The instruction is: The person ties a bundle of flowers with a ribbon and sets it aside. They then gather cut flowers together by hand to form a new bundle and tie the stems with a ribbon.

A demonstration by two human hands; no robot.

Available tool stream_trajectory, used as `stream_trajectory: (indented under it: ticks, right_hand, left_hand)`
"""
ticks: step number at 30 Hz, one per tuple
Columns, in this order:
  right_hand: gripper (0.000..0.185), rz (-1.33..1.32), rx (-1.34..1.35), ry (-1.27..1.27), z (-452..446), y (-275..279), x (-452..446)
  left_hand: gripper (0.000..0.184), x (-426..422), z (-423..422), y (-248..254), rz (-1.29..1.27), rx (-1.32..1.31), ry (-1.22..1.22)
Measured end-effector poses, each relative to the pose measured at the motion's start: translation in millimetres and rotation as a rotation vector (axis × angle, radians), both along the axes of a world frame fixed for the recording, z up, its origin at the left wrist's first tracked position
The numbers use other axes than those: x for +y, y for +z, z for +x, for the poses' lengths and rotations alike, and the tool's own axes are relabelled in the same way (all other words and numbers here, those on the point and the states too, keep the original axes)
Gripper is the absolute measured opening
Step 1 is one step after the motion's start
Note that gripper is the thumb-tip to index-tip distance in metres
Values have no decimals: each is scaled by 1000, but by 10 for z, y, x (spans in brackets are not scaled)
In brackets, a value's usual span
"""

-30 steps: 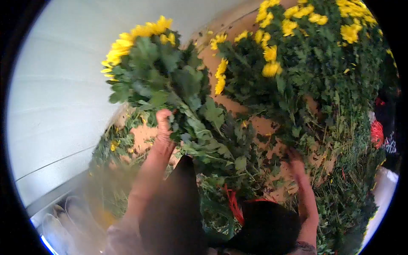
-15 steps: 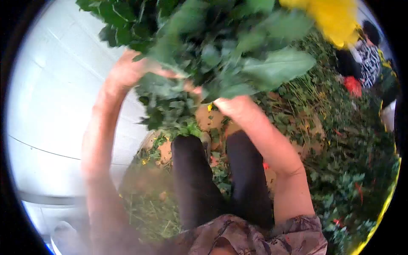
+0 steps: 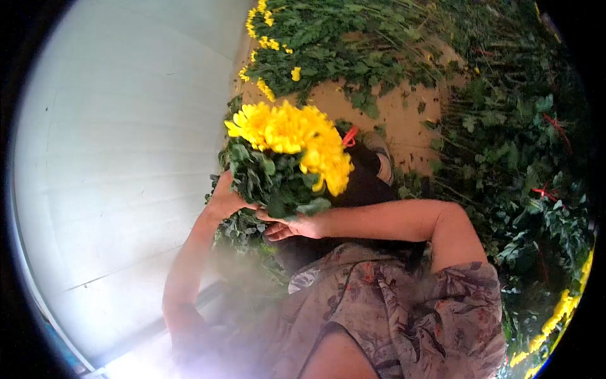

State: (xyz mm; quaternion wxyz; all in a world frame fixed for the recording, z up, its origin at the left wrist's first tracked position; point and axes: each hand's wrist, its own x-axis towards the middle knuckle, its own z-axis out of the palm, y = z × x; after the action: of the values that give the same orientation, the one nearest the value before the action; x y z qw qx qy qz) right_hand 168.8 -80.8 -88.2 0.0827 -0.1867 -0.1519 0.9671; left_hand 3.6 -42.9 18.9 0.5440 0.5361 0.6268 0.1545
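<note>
A bunch of yellow chrysanthemums [image 3: 287, 129] stands blooms-up in front of my body, its dark green leaves below the flower heads. My left hand [image 3: 226, 199] is closed around the leafy stems on the bunch's left side; the leaves hide some of its fingertips. Just under the blooms, my right hand [image 3: 291, 227] reaches across with its fingers stretched toward the left hand. Its thumb side touches the lower leaves, and no grip shows there. The stem ends are hidden.
A pale wall [image 3: 126, 139] rises close on the left. More cut yellow flowers [image 3: 264, 43] lie ahead on brown ground [image 3: 407, 114]. Leafy stems [image 3: 524, 158], some with red ties [image 3: 544, 192], cover the right side. A shoe [image 3: 383, 161] shows beyond the bunch.
The bunch has come down and closer to my body, and its yellow blooms now show in the middle. Both hands have lowered with it. The view has turned, and the other person has left it.
</note>
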Motion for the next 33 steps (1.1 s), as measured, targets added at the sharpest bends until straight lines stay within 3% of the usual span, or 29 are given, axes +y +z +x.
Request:
stream_trajectory:
  ticks: [2, 3, 5, 6, 7, 8, 10, 11, 14, 15, 17, 18, 20, 21, 23, 24, 27, 32, 33]
  right_hand:
    - [35, 95, 30, -15, 192, 69, -8]
    - [35, -9, 126, 304, 196, 68, -22]
    - [34, -113, 246, 620, 430, 80, -46]
    - [36, 706, 261, 543, 643, 338, 2]
    - [38, 1104, 284, 481, 762, 522, 52]
    - [40, 1502, 256, 383, 882, 706, 101]
    - [40, 2054, 259, -658, 988, 872, 251]
    - [20, 2023, 242, -891, 956, 951, 318]
    - [20, 2118, 135, -1021, 978, 1084, 461]
    - [20, 2188, 54, -1011, 1074, 1163, 572]
    - [19, 2249, -183, -925, 1305, 1353, 897]
    - [20, 2236, -347, -859, 1420, 1440, 1118]
    - [28, 1904, -595, -762, 1650, 1584, 1488]
    - [28, 1915, -598, -759, 1669, 1545, 1539]
    - [52, 2015, -563, -976, 1651, 1421, 1574]
    - [52, 2026, -562, -967, 1637, 1396, 1532]
    - [94, 2071, -479, -706, 1504, 1181, 1284]
    - [100, 1942, -503, -561, 1289, 834, 1032]
    - [102, 1920, -495, -580, 1312, 838, 1034]
  left_hand:
    - [86, -10, 0, -80, 0, 39, -15]
    - [90, 3, -37, -53, 46, 115, -56]
    - [99, -54, -84, -90, -37, 46, 67]
    - [103, -84, -108, -113, -76, 12, 132]
    - [103, -184, -513, -455, -73, 32, 120]
    - [104, -112, -357, -337, -126, -19, 146]
    - [105, 32, -44, -99, -233, -114, 202]
    - [105, 81, 9, -77, -195, -131, 141]
    - [113, 226, 148, 50, -170, -116, 32]
    - [118, 243, 204, 75, -192, -131, 78]
    - [134, 228, 208, 56, 68, 227, -197]
    - [134, 217, 217, 45, 68, 225, -187]
    - [140, 231, 287, 3, 57, 89, -109]
    - [144, 246, 322, -20, 78, 44, -91]
    - [145, 273, 313, -16, 136, 68, -117]
    - [145, 275, 316, -9, 183, 100, -142]
    - [145, 275, 349, 9, 312, 196, -215]
    - [153, 372, 341, 82, 299, 88, -336]
    - [137, 405, 342, 184, 244, 73, -378]
